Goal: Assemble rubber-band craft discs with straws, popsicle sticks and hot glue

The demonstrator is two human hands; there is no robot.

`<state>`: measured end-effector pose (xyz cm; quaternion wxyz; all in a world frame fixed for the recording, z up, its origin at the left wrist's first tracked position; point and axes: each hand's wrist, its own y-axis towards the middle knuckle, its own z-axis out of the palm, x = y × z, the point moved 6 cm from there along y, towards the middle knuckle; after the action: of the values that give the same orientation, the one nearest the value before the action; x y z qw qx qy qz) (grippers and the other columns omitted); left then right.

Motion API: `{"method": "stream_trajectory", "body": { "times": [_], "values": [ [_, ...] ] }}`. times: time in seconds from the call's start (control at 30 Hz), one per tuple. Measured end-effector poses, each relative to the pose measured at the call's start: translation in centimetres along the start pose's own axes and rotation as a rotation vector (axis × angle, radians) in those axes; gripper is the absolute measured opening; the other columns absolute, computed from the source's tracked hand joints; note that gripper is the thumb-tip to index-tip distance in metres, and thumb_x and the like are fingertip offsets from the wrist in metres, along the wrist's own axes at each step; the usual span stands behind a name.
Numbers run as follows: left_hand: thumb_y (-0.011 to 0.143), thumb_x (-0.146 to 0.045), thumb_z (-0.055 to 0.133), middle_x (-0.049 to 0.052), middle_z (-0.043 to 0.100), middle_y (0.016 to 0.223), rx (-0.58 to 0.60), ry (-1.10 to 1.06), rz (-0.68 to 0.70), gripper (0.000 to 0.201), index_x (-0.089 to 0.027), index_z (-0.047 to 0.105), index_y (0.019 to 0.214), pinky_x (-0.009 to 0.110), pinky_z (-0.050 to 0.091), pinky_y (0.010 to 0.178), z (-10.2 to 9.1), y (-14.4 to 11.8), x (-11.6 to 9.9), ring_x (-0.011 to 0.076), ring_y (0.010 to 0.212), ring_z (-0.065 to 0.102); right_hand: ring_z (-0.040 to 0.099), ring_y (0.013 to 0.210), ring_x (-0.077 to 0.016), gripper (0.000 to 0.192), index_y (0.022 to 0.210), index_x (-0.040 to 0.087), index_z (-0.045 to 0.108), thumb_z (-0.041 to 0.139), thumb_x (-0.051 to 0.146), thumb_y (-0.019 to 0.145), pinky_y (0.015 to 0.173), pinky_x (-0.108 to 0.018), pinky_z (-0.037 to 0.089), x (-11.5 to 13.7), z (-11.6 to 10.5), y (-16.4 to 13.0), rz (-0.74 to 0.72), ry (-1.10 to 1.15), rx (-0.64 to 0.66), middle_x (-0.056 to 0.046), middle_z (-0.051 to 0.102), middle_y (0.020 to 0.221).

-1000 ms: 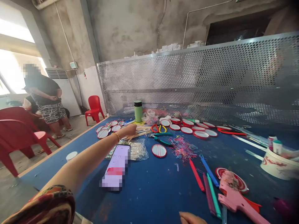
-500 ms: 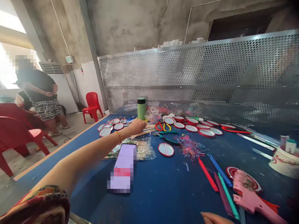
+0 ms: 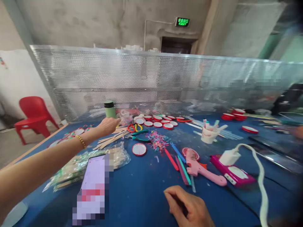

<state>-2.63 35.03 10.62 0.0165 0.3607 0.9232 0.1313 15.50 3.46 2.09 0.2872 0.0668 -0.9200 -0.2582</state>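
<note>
My left hand [image 3: 109,125] reaches far out over the table, beside a green bottle [image 3: 109,110] and above loose wooden sticks [image 3: 110,138]. Its fingers look curled together; what they hold, if anything, is hidden. My right hand [image 3: 189,206] rests on the blue table near the front, fingers curled in and nothing visible in them. Beyond it lie a pink glue gun [image 3: 199,171] and several coloured sticks, one of them red [image 3: 171,159]. A round white disc with a red rim [image 3: 139,149] lies mid-table, near pliers with dark green handles [image 3: 140,136].
A phone [image 3: 93,183] lies on a clear bag of sticks [image 3: 68,168]. More red-rimmed discs [image 3: 157,124] and a tangle of coloured strings [image 3: 158,140] are further back. At right are a white cup [image 3: 208,136], a magenta power strip [image 3: 233,173] and a white cable [image 3: 261,183].
The view has swung right, bringing the power strip and exit sign into sight. My right hand now shows much more fully. My left hand remains stretched out by the bottle.
</note>
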Motion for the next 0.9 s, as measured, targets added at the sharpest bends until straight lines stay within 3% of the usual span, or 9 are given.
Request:
{"method": "stream_trajectory", "body": {
  "times": [0.1, 0.17, 0.27, 0.37, 0.5, 0.6, 0.63, 0.73, 0.9],
  "values": [
    [0.085, -0.010, 0.041, 0.009, 0.065, 0.076, -0.046, 0.035, -0.161, 0.028, -0.015, 0.057, 0.108, 0.026, 0.039, 0.067, -3.1, -2.9, -0.3, 0.0170, 0.069, 0.059, 0.058, 0.052, -0.0083, 0.021, 0.085, 0.024, 0.061, 0.046, 0.035, 0.095, 0.053, -0.013, 0.045, -0.2, -0.1, 0.1, -0.038, 0.026, 0.053, 0.005, 0.060, 0.062],
    [0.090, -0.016, 0.039, 0.006, 0.061, 0.070, -0.147, 0.016, -0.210, 0.026, -0.016, 0.058, 0.107, 0.026, 0.035, 0.061, -6.0, -5.8, -1.4, 0.0153, 0.063, 0.055, 0.060, 0.055, -0.0088, 0.019, 0.086, 0.024, 0.061, 0.047, 0.034, 0.095, 0.055, -0.013, 0.046, -0.4, 0.0, 0.1, -0.075, 0.048, 0.063, 0.005, 0.062, 0.066],
    [0.093, -0.023, 0.038, 0.000, 0.054, 0.063, -0.322, -0.199, -0.207, 0.026, -0.018, 0.058, 0.108, 0.025, 0.033, 0.058, -10.0, -11.0, -4.6, 0.0124, 0.057, 0.047, 0.059, 0.055, -0.0095, 0.020, 0.082, 0.024, 0.059, 0.046, 0.032, 0.095, 0.054, -0.015, 0.046, -0.5, 0.3, 0.2, -0.149, 0.047, 0.095, 0.004, 0.061, 0.066],
    [0.096, -0.027, 0.036, -0.004, 0.046, 0.058, -0.452, -0.494, -0.191, 0.022, -0.020, 0.056, 0.099, 0.024, 0.033, 0.054, -11.9, -15.1, -9.1, 0.0112, 0.053, 0.041, 0.057, 0.054, -0.0099, 0.020, 0.080, 0.024, 0.058, 0.046, 0.029, 0.094, 0.054, -0.017, 0.045, -0.4, 0.6, 0.3, -0.228, 0.017, 0.104, 0.003, 0.059, 0.066],
    [0.095, -0.021, 0.031, -0.003, 0.051, 0.060, -0.537, -0.710, -0.087, 0.016, -0.023, 0.047, 0.091, 0.025, 0.038, 0.051, -10.0, -16.2, -16.6, 0.0126, 0.052, 0.046, 0.059, 0.056, -0.0116, 0.020, 0.079, 0.023, 0.059, 0.045, 0.030, 0.093, 0.054, -0.020, 0.046, -0.3, 0.6, 0.8, -0.217, 0.036, 0.103, 0.002, 0.062, 0.067],
    [0.084, -0.011, 0.042, 0.003, 0.063, 0.082, -0.312, -0.635, 0.264, 0.031, -0.019, 0.042, 0.114, 0.025, 0.041, 0.052, -6.4, -14.9, -23.2, 0.0156, 0.064, 0.058, 0.056, 0.045, -0.0111, 0.025, 0.074, 0.023, 0.057, 0.043, 0.032, 0.093, 0.044, -0.019, 0.043, -1.1, 0.4, 1.4, -0.094, 0.095, 0.216, 0.003, 0.060, 0.057],
    [0.082, -0.013, 0.046, 0.005, 0.064, 0.084, -0.296, -0.587, 0.323, 0.033, -0.017, 0.042, 0.114, 0.026, 0.039, 0.051, -5.4, -14.7, -24.5, 0.0174, 0.066, 0.059, 0.055, 0.042, -0.0111, 0.027, 0.071, 0.023, 0.056, 0.042, 0.033, 0.093, 0.041, -0.019, 0.042, -1.3, 0.1, 1.6, -0.061, 0.109, 0.259, 0.004, 0.058, 0.052],
    [0.087, -0.017, 0.043, 0.007, 0.065, 0.084, -0.314, -0.502, 0.324, 0.022, -0.015, 0.044, 0.108, 0.028, 0.035, 0.051, -3.1, -14.6, -25.7, 0.0197, 0.066, 0.060, 0.054, 0.037, -0.0119, 0.029, 0.071, 0.024, 0.057, 0.044, 0.038, 0.093, 0.038, -0.021, 0.040, -2.0, -1.8, 2.4, -0.038, 0.090, 0.234, 0.006, 0.055, 0.044],
    [0.098, -0.024, 0.031, 0.002, 0.059, 0.069, -0.230, -0.663, 0.260, 0.019, -0.018, 0.049, 0.095, 0.028, 0.030, 0.053, -1.0, -15.7, -25.1, 0.0156, 0.058, 0.053, 0.057, 0.042, -0.0133, 0.033, 0.072, 0.023, 0.061, 0.044, 0.043, 0.092, 0.044, -0.024, 0.039, -1.9, -6.1, 5.4, -0.127, -0.208, -0.116, 0.001, 0.064, 0.055]
  ]
}}
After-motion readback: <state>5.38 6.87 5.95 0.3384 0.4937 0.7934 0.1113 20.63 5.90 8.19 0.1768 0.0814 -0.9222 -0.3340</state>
